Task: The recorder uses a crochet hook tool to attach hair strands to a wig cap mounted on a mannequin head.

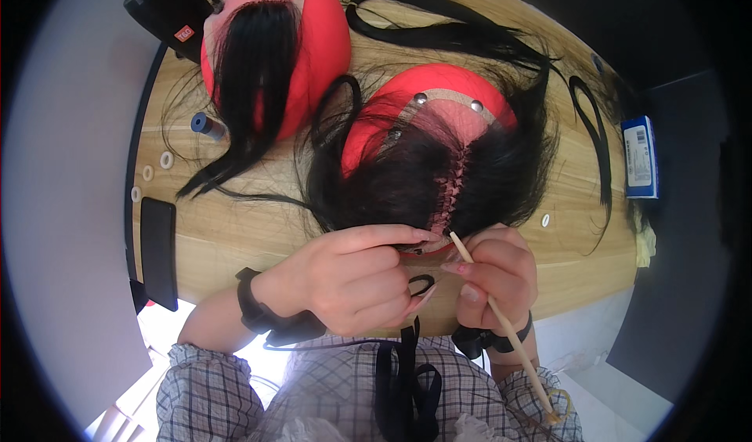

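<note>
A red wig block [435, 77] wears a pink net wig cap [455, 116] with black hair [388, 189] on both sides of a parting. Pins with round metal heads [477, 106] fasten the cap's beige band. My right hand [499, 271] grips a thin wooden-handled tool [511, 330], its tip at the near end of the parting; the tip's exact form is too small to tell. My left hand [358, 277] lies left of it, index fingertip on the cap's near edge. A thin black loop of hair [422, 283] shows between the hands, by the left fingers.
A second red wig block [329, 42] with black hair stands back left, beside a black cylindrical speaker [170, 13]. A thread spool [205, 124], white rings [167, 160] and a black phone-like slab [158, 254] lie left. Hair bundles [435, 30] and a blue-white box [640, 157] are at the right.
</note>
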Demonstrator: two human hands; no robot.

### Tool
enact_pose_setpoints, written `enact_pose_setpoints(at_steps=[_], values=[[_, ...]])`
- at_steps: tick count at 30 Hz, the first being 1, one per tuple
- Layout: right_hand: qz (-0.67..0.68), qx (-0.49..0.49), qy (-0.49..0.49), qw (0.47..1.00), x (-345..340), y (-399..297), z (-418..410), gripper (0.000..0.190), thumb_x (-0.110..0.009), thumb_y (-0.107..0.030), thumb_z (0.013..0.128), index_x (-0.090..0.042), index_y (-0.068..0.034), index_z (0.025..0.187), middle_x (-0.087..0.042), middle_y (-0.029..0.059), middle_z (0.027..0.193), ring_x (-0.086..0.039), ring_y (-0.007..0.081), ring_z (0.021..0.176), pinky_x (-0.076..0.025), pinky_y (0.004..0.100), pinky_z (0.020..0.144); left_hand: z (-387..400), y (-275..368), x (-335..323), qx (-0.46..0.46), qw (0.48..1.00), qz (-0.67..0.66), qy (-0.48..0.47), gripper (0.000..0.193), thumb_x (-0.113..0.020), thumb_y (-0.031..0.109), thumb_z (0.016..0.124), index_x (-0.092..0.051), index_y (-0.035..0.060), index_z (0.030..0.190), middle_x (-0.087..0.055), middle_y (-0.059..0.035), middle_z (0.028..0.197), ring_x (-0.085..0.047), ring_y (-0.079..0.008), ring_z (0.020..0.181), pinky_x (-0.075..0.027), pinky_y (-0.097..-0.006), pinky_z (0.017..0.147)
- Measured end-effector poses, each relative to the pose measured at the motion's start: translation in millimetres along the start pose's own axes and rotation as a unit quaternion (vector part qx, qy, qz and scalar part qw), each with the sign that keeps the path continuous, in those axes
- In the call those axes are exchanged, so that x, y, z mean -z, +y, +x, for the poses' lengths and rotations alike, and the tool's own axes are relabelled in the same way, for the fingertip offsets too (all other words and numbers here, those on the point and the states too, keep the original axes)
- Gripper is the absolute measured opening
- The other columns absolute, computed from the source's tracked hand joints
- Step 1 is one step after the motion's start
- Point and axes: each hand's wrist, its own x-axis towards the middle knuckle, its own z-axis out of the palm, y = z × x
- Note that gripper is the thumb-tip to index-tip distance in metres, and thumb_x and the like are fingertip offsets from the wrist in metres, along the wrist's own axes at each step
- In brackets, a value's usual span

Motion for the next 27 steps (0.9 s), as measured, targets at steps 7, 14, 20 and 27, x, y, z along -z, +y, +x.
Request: enact_pose_setpoints(at_steps=[7,14,20,27], values=[[-0.017,0.018,-0.014,1.000,0.1,0.9,1.9,0.028,-0.077,-0.010,0.069,-0.064,0.002,0.091,-0.056,0.0116,0.089,-0.059,0.0266,0.070,-0.049,0.0355,0.054,1.0,-0.1,1.7,0.001,1.000,0.006,-0.009,0.006,-0.066,0.002,0.073,-0.062,0.0016,0.068,-0.054,-0.0035,0.062,-0.055,-0.0159,0.058,-0.059,-0.0383,0.085],[-0.055,0.038,-0.022,0.998,0.4,-1.8,4.0,0.031,-0.078,-0.010,0.070,-0.061,0.003,0.091,-0.055,0.0122,0.085,-0.058,0.0257,0.068,-0.050,0.0340,0.051,0.5,-0.1,1.6,0.002,1.000,0.001,-0.015,0.006,-0.066,0.002,0.073,-0.062,0.0007,0.068,-0.055,-0.0040,0.062,-0.055,-0.0159,0.058,-0.059,-0.0383,0.086],[-0.066,0.055,-0.013,0.996,-1.7,-1.1,4.6,0.030,-0.078,-0.011,0.072,-0.059,0.002,0.092,-0.055,0.0114,0.083,-0.058,0.0243,0.067,-0.051,0.0333,0.051,0.7,-0.2,2.3,0.003,1.000,0.005,-0.023,0.006,-0.065,0.002,0.073,-0.063,-0.0004,0.069,-0.055,-0.0044,0.063,-0.056,-0.0163,0.059,-0.058,-0.0386,0.088],[-0.056,0.043,-0.004,0.997,-3.0,-2.2,4.7,0.028,-0.078,-0.010,0.071,-0.060,0.002,0.089,-0.056,0.0117,0.082,-0.058,0.0243,0.066,-0.050,0.0333,0.051,1.0,-0.8,2.0,0.001,1.000,0.002,-0.019,0.007,-0.065,0.002,0.074,-0.063,-0.0015,0.068,-0.055,-0.0053,0.064,-0.056,-0.0167,0.058,-0.058,-0.0385,0.087]])
